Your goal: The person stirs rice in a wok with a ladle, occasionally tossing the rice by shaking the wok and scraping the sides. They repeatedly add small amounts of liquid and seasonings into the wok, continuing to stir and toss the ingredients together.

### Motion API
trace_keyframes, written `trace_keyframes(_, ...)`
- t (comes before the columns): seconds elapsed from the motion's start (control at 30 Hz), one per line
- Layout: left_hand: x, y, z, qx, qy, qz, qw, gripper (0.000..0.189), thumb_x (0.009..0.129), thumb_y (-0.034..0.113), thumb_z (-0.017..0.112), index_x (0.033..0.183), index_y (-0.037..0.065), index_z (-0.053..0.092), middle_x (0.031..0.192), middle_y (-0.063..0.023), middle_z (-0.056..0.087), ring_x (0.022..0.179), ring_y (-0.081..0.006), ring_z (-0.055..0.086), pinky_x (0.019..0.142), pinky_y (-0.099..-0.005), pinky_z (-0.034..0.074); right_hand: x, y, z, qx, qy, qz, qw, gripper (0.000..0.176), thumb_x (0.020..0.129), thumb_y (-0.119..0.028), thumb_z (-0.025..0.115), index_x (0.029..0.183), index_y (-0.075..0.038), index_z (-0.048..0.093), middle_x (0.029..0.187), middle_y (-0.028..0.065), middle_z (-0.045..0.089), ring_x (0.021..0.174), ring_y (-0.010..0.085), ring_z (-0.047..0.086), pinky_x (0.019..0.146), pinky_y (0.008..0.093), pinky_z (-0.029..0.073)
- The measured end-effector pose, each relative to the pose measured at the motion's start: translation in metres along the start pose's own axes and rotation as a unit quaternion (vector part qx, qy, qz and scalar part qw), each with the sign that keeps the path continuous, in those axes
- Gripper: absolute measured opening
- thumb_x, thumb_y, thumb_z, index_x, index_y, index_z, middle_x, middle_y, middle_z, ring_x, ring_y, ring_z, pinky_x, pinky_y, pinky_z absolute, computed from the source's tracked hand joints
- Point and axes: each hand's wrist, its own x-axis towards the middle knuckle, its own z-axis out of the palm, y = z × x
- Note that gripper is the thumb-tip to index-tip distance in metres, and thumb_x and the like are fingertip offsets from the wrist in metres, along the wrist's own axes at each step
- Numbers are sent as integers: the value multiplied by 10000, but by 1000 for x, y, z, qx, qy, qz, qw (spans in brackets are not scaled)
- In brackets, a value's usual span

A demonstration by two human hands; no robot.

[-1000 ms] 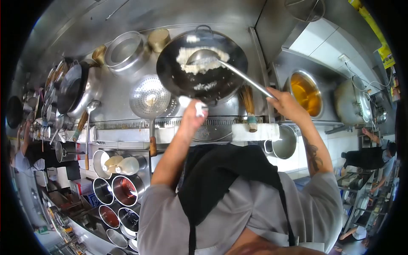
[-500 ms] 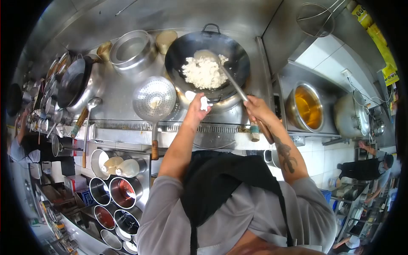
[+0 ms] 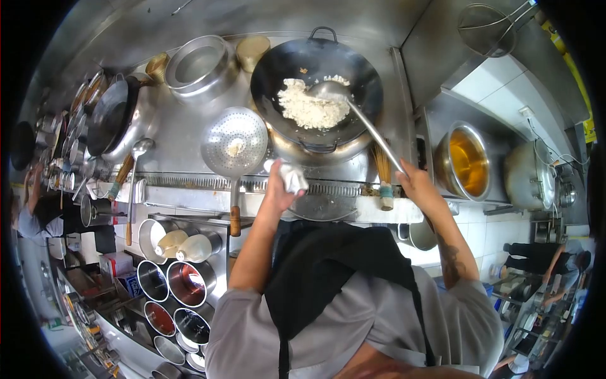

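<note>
White rice-like food lies in a black wok with two loop handles. My right hand is closed on the long handle of a metal ladle, whose bowl rests at the upper right of the food. My left hand grips a folded white cloth below the wok's near handle, apart from it. Just to the left of that hand lies a perforated skimmer with a wooden handle and a bit of pale food in its middle.
Right of the wok stand a bamboo brush and a pot of amber liquid. Stacked steel pots are at the upper left, sauce containers at the lower left. Other people are at both sides.
My left hand has drawn back from the wok's near handle with the cloth. My right hand and the ladle have shifted right, and the food lies more spread out around the ladle.
</note>
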Motion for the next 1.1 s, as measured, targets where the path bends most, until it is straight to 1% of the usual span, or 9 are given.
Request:
trace_keyframes(0.17, 30, 3, 30, 44, -65, 11, 997, 471, 895, 607, 367, 891, 185, 576, 751, -17, 623, 680, -213, 600, 528, -381, 419, 13, 16, 10, -6, -51, 58, 997, 445, 936, -217, 539, 1315, 9, 483, 974, 278, 641, 919, 369, 648, 817, 430, 481)
trace_keyframes(0.27, 11, 3, -6, 260, 57, 94, 959, 407, 893, 451, 479, 1070, 94, 562, 854, -94, 623, 645, -208, 605, 506, -363, 479, 35, -2, -4, 85, -75, 137, 984, 427, 946, -221, 542, 1314, -11, 491, 834, 170, 589, 735, 246, 574, 660, 361, 436)
trace_keyframes(0.33, 0, 5, -49, 400, 15, 172, 900, 522, 821, 320, 613, 1207, 3, 463, 894, -159, 603, 684, -244, 627, 551, -389, 520, 44, 30, 15, 152, -5, 112, 982, 376, 963, -215, 529, 1295, -41, 515, 588, -6, 469, 388, 64, 415, 362, 248, 343)
trace_keyframes(0.53, 15, -40, -118, 776, 226, 196, 555, 946, 663, 279, 742, 1351, -111, 223, 1048, -294, 550, 918, -405, 621, 812, -465, 509, 120, 40, 23, 214, 10, 122, 969, 480, 942, -252, 549, 1309, 48, 474, 566, 83, 559, 448, 177, 552, 449, 316, 446)
trace_keyframes(0.67, -12, -22, -93, 835, 168, 164, 497, 1017, 624, 359, 772, 1357, -109, 245, 1057, -309, 546, 935, -447, 597, 821, -475, 507, 133, 63, 46, 120, 34, 124, 984, 415, 946, -247, 537, 1261, 21, 512, 551, 58, 525, 437, 135, 515, 415, 310, 413)
trace_keyframes(0.77, -7, 22, -100, 869, 134, 196, 434, 880, 643, 290, 753, 1322, -101, 354, 1104, -291, 575, 1027, -417, 592, 912, -460, 469, 93, 63, 29, 223, -81, 122, 964, 353, 948, -244, 533, 1222, -21, 534, 571, 44, 513, 433, 105, 480, 396, 299, 389)
trace_keyframes(0.93, 24, 117, 43, 759, 92, 503, 403, 149, 802, 78, 620, 946, 41, 637, 872, -176, 599, 837, -359, 589, 735, -441, 477, 23, 39, 14, 359, -41, 184, 914, 362, 971, -207, 515, 1289, -36, 504, 588, -44, 442, 402, 55, 393, 368, 215, 322)
trace_keyframes(1.03, 109, 149, 105, 719, -28, 608, 335, 162, 786, 22, 588, 927, 63, 654, 875, -151, 588, 834, -346, 580, 736, -419, 485, 13, 49, 39, 344, -2, 191, 919, 378, 975, -199, 514, 1319, -42, 489, 599, -51, 419, 421, 46, 391, 372, 208, 317)
trace_keyframes(1.1, 154, 159, 131, 777, -53, 539, 321, 225, 802, 48, 576, 988, 122, 680, 932, -144, 601, 911, -335, 586, 798, -412, 499, 6, 38, 38, 377, -4, 219, 900, 392, 976, -183, 516, 1337, -38, 473, 613, -50, 412, 444, 42, 385, 380, 210, 321)
